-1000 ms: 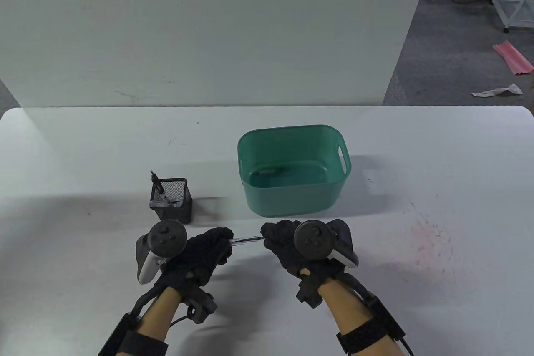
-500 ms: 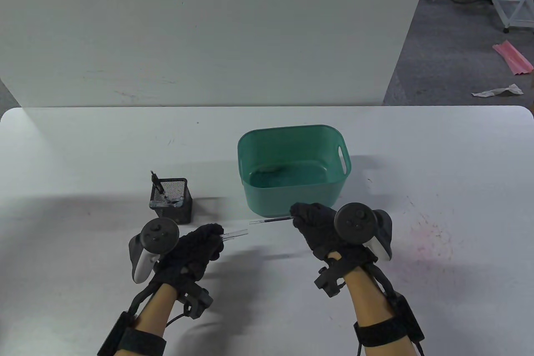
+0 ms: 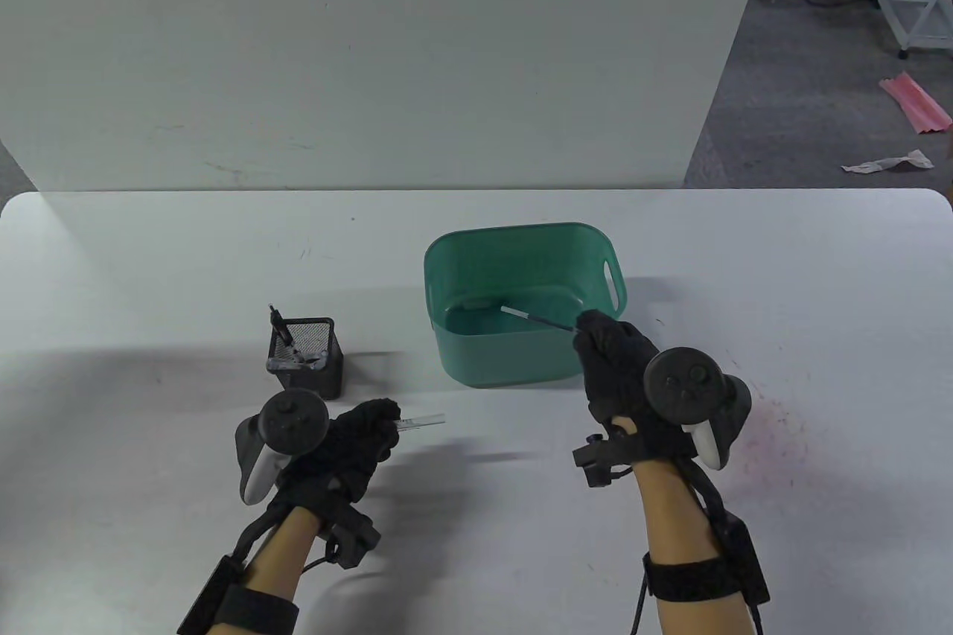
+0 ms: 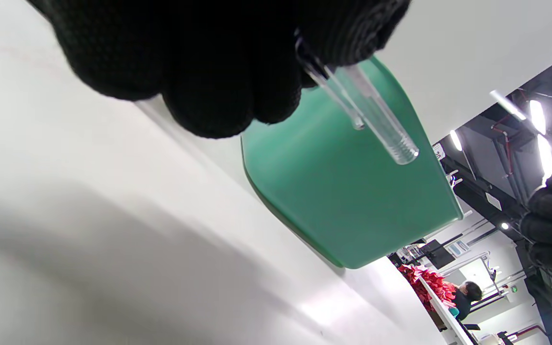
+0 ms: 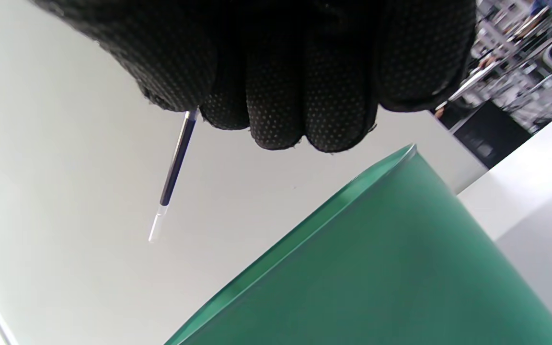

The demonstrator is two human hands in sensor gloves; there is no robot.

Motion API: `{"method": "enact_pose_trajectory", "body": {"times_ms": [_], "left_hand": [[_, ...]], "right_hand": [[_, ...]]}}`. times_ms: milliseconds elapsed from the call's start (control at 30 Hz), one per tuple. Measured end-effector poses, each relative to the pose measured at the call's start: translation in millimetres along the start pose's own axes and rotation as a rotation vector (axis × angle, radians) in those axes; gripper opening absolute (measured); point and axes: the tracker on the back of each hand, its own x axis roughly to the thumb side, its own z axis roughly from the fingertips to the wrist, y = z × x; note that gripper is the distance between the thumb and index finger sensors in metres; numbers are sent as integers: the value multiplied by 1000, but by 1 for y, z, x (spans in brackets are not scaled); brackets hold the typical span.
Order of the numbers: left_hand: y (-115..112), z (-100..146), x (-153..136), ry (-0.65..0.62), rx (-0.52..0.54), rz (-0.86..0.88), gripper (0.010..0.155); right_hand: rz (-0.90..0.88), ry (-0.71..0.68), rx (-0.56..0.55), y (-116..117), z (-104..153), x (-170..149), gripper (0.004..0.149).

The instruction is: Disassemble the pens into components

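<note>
right hand [image 3: 622, 367] now pinching ink refill [image 3: 540, 320] over green bin [image 3: 447, 248], moved toward 1 o'clock; left hand [image 3: 350, 441] grips clear barrel [image 3: 421, 421]; drop next.

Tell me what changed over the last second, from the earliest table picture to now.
The right hand pulled the ink refill out of the clear pen barrel and carried it up and right, over the green bin; it still pinches it. The left hand kept hold of the barrel and barely moved. The mesh pen holder and the bin stayed put.
</note>
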Motion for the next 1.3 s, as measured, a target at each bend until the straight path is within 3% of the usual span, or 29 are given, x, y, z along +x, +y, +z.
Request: {"method": "enact_pose_trajectory", "body": {"times_ms": [367,600,933,1100,1300], "left_hand": [[1,0,-1,-16,5,9,45],[0,0,-1,-19,-4,7,46],[1,-1,-2,-20,-10,-2,46],[0,-2,-2,-17,-17,-12,46],[0,-3,-1,-22,-22,-17,46]], "right_hand": [[194,163,-2,28,-43,16,40],[442,239,62,53,-67,31,40],[643,285,142,85,-83,39,40],[684,302,164,88,-86,38,41],[605,274,155,76,-83,41,49]]}}
